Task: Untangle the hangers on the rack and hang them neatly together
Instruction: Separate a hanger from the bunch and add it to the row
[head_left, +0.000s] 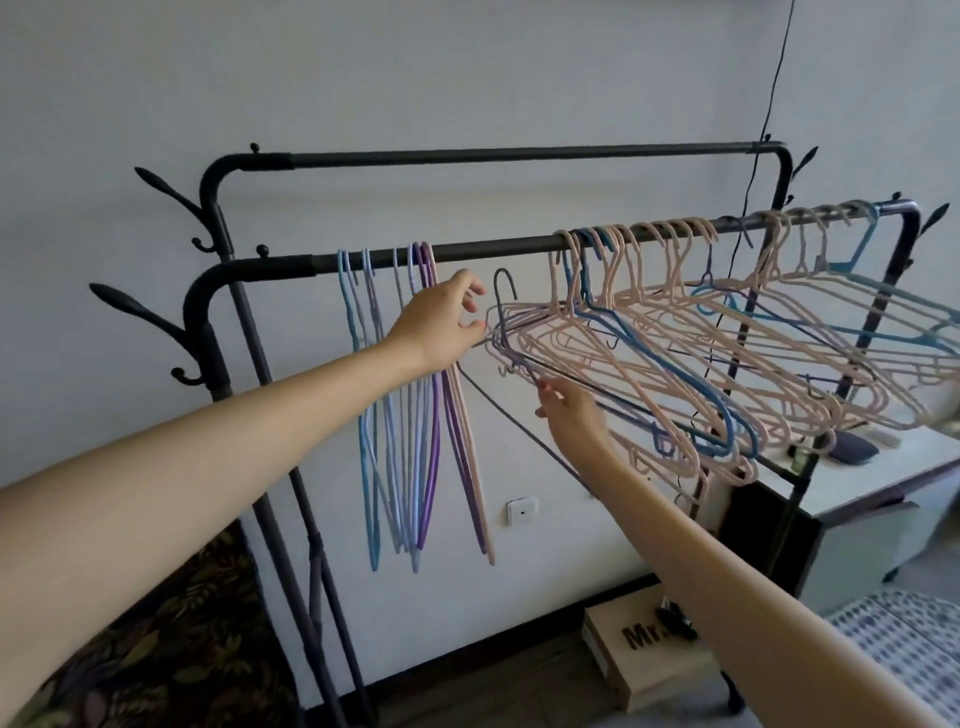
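Both hands pinch one grey hanger (506, 332) mid-frame: left hand (441, 325) above-left, right hand (569, 413) below it.

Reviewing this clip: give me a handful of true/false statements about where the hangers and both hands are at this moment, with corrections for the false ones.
1. A group of blue and purple hangers hangs straight down from the front rail. True.
2. The left hand rests on the cardboard box. False: it is raised at the end of the tangled pink hangers.
3. The right hand touches the tangle from below. True.
4. The back rail is full of hangers. False: it carries none.
5. The dark hanger's hook is off the rail. True.
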